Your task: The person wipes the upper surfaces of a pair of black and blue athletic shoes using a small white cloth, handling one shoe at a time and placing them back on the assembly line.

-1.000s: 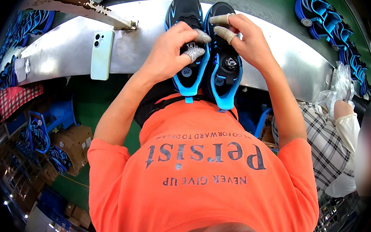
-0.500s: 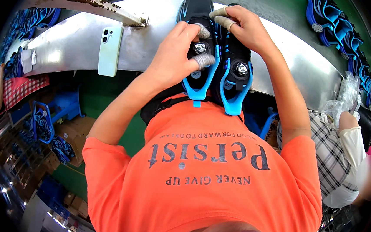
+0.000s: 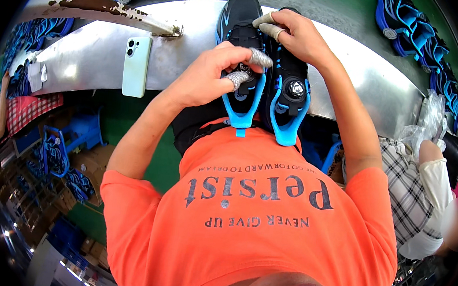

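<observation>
Two black shoes with blue trim stand side by side at the metal bench's near edge, heels toward me. My left hand (image 3: 207, 74) is over the left shoe (image 3: 240, 9). Its thumb and index finger, both in grey finger covers, close around that shoe's round lacing dial (image 3: 243, 69). My right hand (image 3: 296, 35) reaches over the front of the right shoe (image 3: 289, 130). Its thumb and index finger, in beige covers, are drawn together at the left shoe's inner edge; what they grip, if anything, cannot be made out. The right shoe's dial (image 3: 296, 89) is uncovered.
A pale green phone (image 3: 135, 66) lies on the metal bench (image 3: 187, 53), left of the shoes. Above it juts a bar with chipped paint (image 3: 100, 6). More blue-black shoes (image 3: 412, 31) line the far surface. A person in a checked garment (image 3: 408, 189) sits at right.
My left hand has shifted down and its fingers have turned around the left shoe's dial. My right hand has moved slightly left, still by the left shoe's inner edge.
</observation>
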`<state>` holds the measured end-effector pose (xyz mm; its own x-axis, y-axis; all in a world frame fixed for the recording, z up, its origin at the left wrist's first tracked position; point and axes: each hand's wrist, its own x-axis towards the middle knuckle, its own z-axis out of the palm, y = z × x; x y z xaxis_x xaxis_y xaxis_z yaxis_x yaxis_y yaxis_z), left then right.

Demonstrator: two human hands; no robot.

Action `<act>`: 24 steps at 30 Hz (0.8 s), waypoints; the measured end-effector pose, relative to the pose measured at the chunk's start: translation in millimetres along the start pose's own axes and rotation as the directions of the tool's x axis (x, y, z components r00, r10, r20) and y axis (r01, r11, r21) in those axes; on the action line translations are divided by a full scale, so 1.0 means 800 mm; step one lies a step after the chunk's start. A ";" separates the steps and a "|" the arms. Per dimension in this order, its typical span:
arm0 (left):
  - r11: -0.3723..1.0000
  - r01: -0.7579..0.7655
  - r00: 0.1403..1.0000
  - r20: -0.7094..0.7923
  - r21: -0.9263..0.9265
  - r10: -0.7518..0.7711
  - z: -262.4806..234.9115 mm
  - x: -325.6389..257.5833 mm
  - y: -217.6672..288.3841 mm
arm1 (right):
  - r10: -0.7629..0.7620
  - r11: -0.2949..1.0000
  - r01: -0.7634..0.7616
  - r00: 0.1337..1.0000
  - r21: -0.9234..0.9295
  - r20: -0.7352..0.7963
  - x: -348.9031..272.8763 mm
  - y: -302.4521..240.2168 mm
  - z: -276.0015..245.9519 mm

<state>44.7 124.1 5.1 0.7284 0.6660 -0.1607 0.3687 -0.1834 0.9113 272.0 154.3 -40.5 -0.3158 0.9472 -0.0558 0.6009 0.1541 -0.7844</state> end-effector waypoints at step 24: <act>0.194 0.129 0.873 0.019 -0.972 -0.488 0.084 -0.054 0.006 | -0.280 0.955 0.282 0.959 -0.095 0.033 -0.046 -0.071 0.016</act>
<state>53.5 45.9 -9.2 0.4666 0.6571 -0.5920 -0.3958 0.7537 0.5246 240.1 107.2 -2.1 -0.4953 0.8563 0.1463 0.5543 0.4412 -0.7057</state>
